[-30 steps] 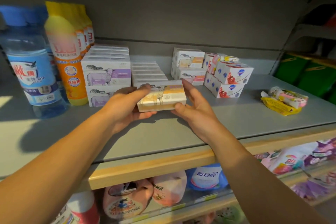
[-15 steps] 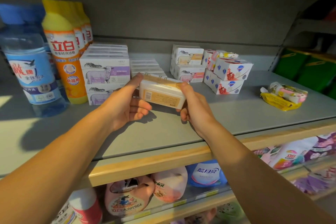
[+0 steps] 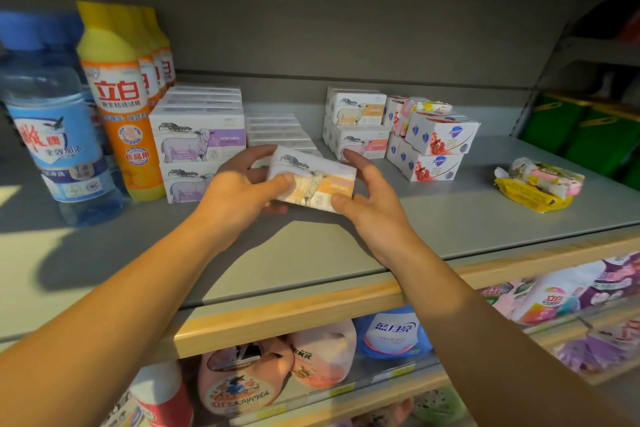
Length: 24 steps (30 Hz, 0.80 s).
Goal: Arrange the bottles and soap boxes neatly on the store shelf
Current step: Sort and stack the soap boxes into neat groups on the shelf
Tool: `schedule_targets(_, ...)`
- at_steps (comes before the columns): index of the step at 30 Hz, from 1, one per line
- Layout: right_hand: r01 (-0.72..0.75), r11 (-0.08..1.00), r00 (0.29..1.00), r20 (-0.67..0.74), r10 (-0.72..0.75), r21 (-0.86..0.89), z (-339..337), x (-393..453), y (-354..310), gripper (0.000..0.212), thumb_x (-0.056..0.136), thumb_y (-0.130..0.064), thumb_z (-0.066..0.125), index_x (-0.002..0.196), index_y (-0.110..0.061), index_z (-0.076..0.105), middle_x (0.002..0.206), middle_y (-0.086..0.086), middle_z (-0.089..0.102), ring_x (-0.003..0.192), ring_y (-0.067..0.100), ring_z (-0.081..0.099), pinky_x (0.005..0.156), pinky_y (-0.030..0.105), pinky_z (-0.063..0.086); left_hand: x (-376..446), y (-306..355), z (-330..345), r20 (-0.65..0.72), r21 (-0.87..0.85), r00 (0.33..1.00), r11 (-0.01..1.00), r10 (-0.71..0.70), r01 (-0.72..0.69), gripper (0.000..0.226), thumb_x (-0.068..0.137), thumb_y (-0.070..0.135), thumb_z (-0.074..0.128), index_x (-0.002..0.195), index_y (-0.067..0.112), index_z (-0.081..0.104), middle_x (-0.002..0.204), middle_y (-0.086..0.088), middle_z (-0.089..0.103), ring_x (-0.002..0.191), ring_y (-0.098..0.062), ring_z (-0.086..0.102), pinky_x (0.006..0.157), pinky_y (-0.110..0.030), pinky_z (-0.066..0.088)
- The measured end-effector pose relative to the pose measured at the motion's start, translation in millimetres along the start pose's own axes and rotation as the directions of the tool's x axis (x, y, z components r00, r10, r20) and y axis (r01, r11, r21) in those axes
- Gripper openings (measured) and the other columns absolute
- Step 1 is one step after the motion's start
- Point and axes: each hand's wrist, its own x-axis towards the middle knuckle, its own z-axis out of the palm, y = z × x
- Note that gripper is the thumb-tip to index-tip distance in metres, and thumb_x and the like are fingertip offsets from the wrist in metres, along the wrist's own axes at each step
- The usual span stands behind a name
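Note:
An orange-labelled sheep soap box (image 3: 313, 178) is held tilted above the grey shelf (image 3: 450, 218), its printed face towards me. My left hand (image 3: 242, 192) grips its left end, thumb across the front. My right hand (image 3: 367, 199) pinches its right end between thumb and fingers. Behind it lies a low row of flat soap boxes (image 3: 277, 132). To the left stands a stack of purple sheep soap boxes (image 3: 199, 146). Two stacked sheep boxes (image 3: 358, 126) and red-and-white soap boxes (image 3: 436, 146) are at the right.
Orange dish-soap bottles (image 3: 119, 97) and a big blue bottle (image 3: 52, 135) stand at the far left. Loose yellow and pink soap packets (image 3: 536, 185) lie at the right. A wooden shelf edge (image 3: 294, 315) runs below, with bagged goods underneath. Green boxes (image 3: 581, 135) sit far right.
The box has been turned in both hands, from its back panel showing to its sheep face showing. It sits slightly lower and further right than before.

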Motion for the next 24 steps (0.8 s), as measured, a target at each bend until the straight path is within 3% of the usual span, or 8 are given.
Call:
schedule_targets(2,0.029,0.992,0.999,-0.033,-0.033,-0.125,3.3,0.1,1.4,0.069,0.085,0.006,0.063,0.141,-0.030,0.044,0.121,-0.001,0.064,0.106,0.019,0.067,0.093,0.040,0.055,-0.4,1.4,-0.4,0.050,0.139,0.987,0.978,0.150,-0.155,0.044,0.084,0.004,0.073,0.115,0.033,0.062,0.103,0.009,0.075,0.092,-0.008,0.072,0.072,-0.020,0.057)
schedule_targets(5,0.105,0.933,0.989,-0.065,-0.135,-0.346,7.6,-0.3,0.1,0.061,0.083,-0.002,0.068,0.134,-0.027,0.050,0.125,0.004,0.059,0.110,0.018,0.061,0.095,0.041,0.053,-3.5,4.4,-0.7,0.105,0.331,0.949,0.889,0.298,-0.316,0.055,0.079,0.006,0.078,0.114,0.045,0.061,0.109,0.020,0.071,0.104,-0.004,0.067,0.089,-0.026,0.055)
schedule_targets(10,0.148,0.916,0.979,-0.078,-0.191,-0.374,6.8,-2.6,-2.1,0.052,0.081,-0.004,0.071,0.125,-0.024,0.055,0.124,0.002,0.060,0.114,0.017,0.060,0.096,0.040,0.052,-9.1,5.1,-0.3,0.156,0.375,0.880,0.797,0.449,-0.473,0.064,0.075,0.009,0.082,0.119,0.048,0.058,0.116,0.029,0.065,0.111,0.000,0.063,0.095,-0.025,0.052)
schedule_targets(13,0.172,0.916,0.974,-0.075,-0.213,-0.364,6.0,-3.5,-3.2,0.051,0.081,-0.004,0.072,0.124,-0.025,0.056,0.123,0.000,0.060,0.114,0.015,0.059,0.095,0.034,0.053,-7.1,4.0,-0.5,0.131,0.359,0.887,0.813,0.443,-0.459,0.062,0.076,0.007,0.081,0.121,0.043,0.059,0.120,0.022,0.065,0.112,-0.001,0.062,0.095,-0.026,0.053)
schedule_targets(17,0.222,0.896,0.957,-0.089,-0.275,-0.385,6.1,-5.8,-3.8,0.052,0.081,-0.009,0.074,0.125,-0.032,0.055,0.115,-0.013,0.052,0.107,-0.001,0.055,0.082,0.007,0.046,-4.8,2.9,-1.7,0.109,0.301,0.910,0.859,0.400,-0.414,0.062,0.079,0.003,0.077,0.118,0.047,0.058,0.116,0.024,0.067,0.111,-0.001,0.063,0.092,-0.021,0.053)
schedule_targets(20,0.212,0.877,0.957,-0.092,-0.276,-0.432,6.0,-5.8,-5.4,0.051,0.083,-0.014,0.072,0.128,-0.033,0.055,0.113,-0.014,0.048,0.101,-0.011,0.050,0.078,0.000,0.041,-5.1,1.6,-1.0,0.116,0.253,0.915,0.879,0.386,-0.403,0.058,0.082,0.001,0.073,0.115,0.046,0.059,0.110,0.025,0.070,0.107,0.000,0.065,0.087,-0.017,0.052)
schedule_targets(24,0.212,0.845,0.937,-0.143,-0.318,-0.491,-4.1,4.6,-17.7,0.052,0.082,-0.010,0.072,0.129,-0.029,0.057,0.118,-0.012,0.045,0.100,-0.004,0.046,0.082,-0.004,0.035,-2.0,-3.7,-0.9,0.017,0.390,0.948,0.871,0.317,-0.298,0.036,0.086,0.022,0.074,0.115,0.038,0.062,0.102,0.025,0.070,0.094,0.005,0.066,0.079,-0.012,0.052)
